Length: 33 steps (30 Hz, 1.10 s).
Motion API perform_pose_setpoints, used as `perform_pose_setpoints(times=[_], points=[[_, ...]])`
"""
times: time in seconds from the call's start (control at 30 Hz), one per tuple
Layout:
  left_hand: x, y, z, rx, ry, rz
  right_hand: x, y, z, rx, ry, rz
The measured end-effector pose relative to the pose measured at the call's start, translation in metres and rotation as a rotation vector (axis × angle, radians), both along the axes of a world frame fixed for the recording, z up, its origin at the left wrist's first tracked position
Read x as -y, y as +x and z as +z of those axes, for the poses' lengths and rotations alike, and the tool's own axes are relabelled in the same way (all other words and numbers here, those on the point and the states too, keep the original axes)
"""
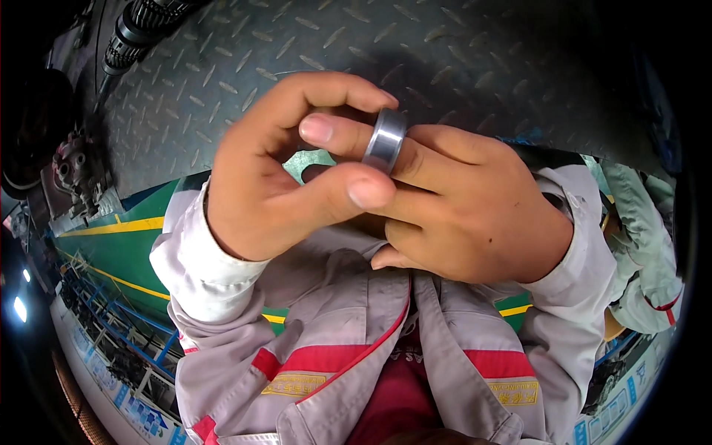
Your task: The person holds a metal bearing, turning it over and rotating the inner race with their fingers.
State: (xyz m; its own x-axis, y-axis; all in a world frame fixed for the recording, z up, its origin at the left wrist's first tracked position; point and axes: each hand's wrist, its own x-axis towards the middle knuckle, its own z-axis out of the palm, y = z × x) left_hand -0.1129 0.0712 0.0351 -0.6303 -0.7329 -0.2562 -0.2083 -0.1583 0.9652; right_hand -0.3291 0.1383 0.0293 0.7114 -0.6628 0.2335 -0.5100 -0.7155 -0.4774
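Nearest the camera, the grey jacket (356,356) with red bands hangs open at the chest. Just past it the two hands meet. The right hand (475,215) has a finger pushed through the steel ring (385,140), so the ring sits on it like a spindle. The left hand (274,170) curls around it, thumb and forefinger closed on the rim, likely to turn or feel it. Beyond lies grey checker plate (415,52), with a dark ribbed shaft (137,33) far left.
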Motion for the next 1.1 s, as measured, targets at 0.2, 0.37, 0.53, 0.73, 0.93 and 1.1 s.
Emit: perform_pose_setpoints(times=[0.2,0.37,0.53,0.73,0.93,1.1], points=[[0.006,0.005,-0.009,-0.168,-0.137,-0.121,0.0,0.0,-0.003,0.027,0.099,0.013],[0.004,0.006,-0.012,-0.231,-0.135,-0.148,0.0,0.002,-0.005,0.077,0.067,0.004],[0.008,0.004,-0.01,-0.226,-0.112,-0.151,0.0,0.002,-0.008,0.089,0.001,-0.058],[0.007,0.008,-0.005,-0.191,-0.096,-0.058,0.002,0.008,-0.012,0.112,-0.14,-0.188],[0.005,0.008,-0.016,-0.247,-0.202,-0.06,0.005,0.011,-0.019,0.091,-0.327,-0.29],[0.004,0.015,-0.013,-0.196,-0.321,-0.091,0.005,0.011,-0.016,0.062,-0.331,-0.278]])
